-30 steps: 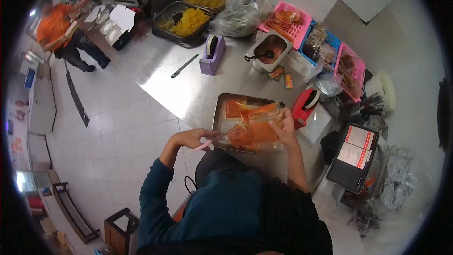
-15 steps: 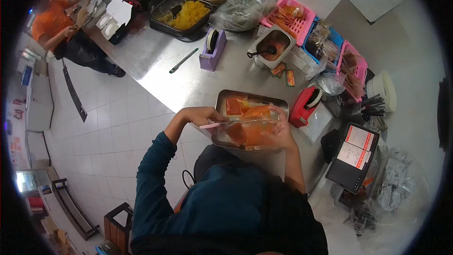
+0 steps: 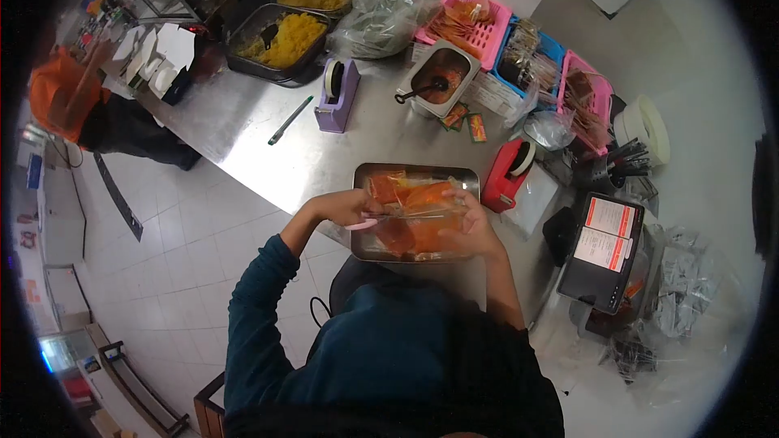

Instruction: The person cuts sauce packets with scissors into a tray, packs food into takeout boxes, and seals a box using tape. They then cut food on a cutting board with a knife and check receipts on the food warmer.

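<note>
My left hand is closed on what look like pink-handled scissors. Their pink handle sticks out below the fingers, and the blades are hard to make out against the plastic. The top of a clear packet of orange sauce is pinched in my right hand, at the packet's right side. Both hands are above a rectangular metal tray, where more orange packets lie beneath the held one.
Right of the tray stands a red tape dispenser. Farther back are a purple tape dispenser, a green pen and a metal container with a black ladle. A tablet is at right. Another person stands far left.
The camera view has shifted, so the table items appear farther left. Both hands keep their hold over the tray with little change. The other person's arms have moved.
</note>
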